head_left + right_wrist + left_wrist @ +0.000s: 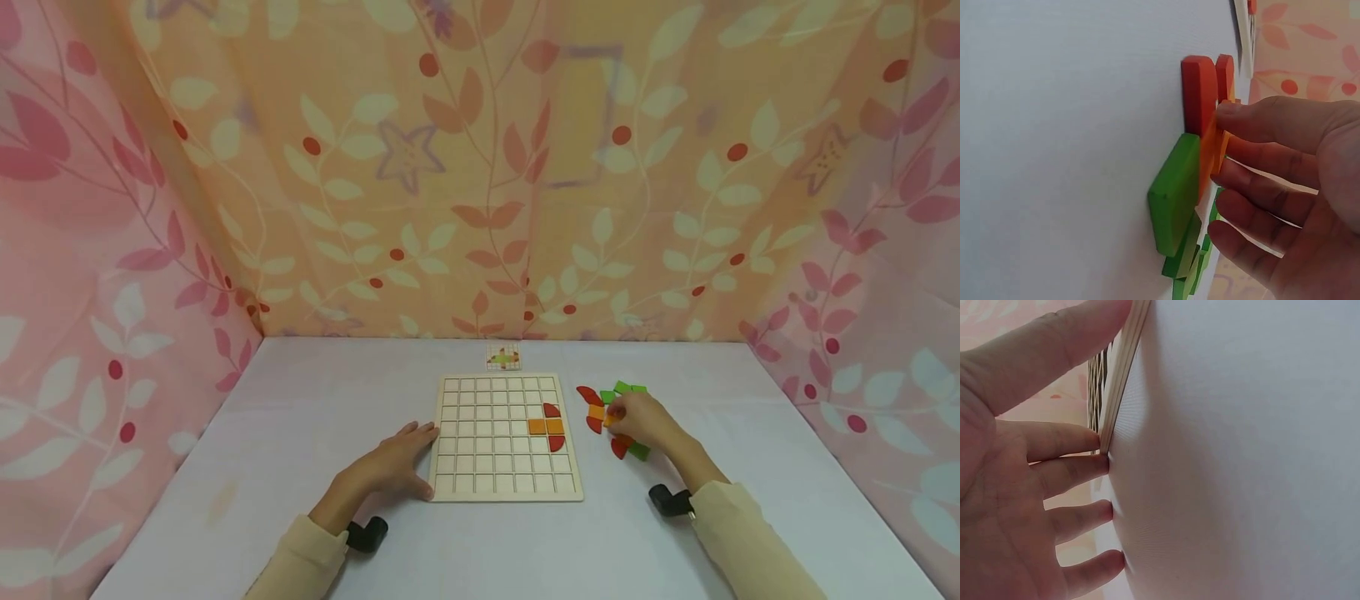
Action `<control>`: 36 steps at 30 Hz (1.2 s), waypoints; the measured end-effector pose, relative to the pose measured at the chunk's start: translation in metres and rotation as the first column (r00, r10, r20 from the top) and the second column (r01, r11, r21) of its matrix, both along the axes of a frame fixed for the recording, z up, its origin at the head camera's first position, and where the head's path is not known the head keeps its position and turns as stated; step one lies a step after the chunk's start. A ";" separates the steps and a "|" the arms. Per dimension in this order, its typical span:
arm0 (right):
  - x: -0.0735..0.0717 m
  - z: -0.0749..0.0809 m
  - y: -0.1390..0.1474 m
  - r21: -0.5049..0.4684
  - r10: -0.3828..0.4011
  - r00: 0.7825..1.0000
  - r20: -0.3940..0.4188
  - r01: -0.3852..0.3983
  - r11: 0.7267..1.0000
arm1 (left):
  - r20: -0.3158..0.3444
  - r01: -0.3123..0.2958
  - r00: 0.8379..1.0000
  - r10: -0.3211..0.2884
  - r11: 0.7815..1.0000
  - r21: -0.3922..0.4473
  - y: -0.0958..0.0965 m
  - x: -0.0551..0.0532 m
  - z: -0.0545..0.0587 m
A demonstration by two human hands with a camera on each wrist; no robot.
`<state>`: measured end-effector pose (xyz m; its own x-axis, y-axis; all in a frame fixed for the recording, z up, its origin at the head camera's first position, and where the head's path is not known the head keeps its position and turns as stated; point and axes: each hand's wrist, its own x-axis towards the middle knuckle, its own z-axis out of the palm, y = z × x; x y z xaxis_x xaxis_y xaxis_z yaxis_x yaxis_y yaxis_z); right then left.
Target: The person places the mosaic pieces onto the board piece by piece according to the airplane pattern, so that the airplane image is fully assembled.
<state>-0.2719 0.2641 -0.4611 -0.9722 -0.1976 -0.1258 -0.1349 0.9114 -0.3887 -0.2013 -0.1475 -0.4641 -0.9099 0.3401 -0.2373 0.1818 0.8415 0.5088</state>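
Right hand (647, 420) pinching orange piece (1222, 149), partly hidden, outline unclear

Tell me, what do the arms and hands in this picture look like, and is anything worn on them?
They are a person's: the left hand and right hand are bare, with no gloves. The left sleeve and right sleeve are long, plain and cream-beige. A small, black, rounded device shows at the left wrist and another at the right; their fastening isn't clear.
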 end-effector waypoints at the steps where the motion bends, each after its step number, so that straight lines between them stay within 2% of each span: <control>1: 0.000 0.000 0.001 -0.015 -0.007 1.000 0.006 0.007 1.000 | -0.003 0.002 1.000 -0.002 1.000 -0.002 0.000 0.000 0.000; 9: 0.003 0.008 0.001 -0.144 -0.040 0.999 0.029 0.043 0.989 | -0.012 0.006 1.000 -0.006 1.000 -0.010 0.000 -0.002 0.002; 14: 0.005 0.008 0.000 -0.194 -0.027 1.000 -0.006 0.025 0.981 | -0.010 0.001 1.000 -0.001 1.000 -0.011 0.000 -0.003 0.000; 23: 0.009 0.009 -0.003 -0.219 0.026 0.994 -0.110 -0.050 0.975 | -0.004 -0.006 1.000 0.006 1.000 -0.015 0.000 -0.003 0.001; 36: 0.017 0.007 -0.018 -0.257 0.048 0.985 -0.168 -0.091 0.962 | 0.001 -0.002 1.000 0.002 1.000 -0.017 0.001 -0.002 -0.002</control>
<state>-0.2552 0.2456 -0.4539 -0.9580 -0.2708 0.0941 -0.2737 0.7660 -0.5816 -0.2029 -0.1470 -0.4657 -0.9104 0.3341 -0.2440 0.1796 0.8504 0.4946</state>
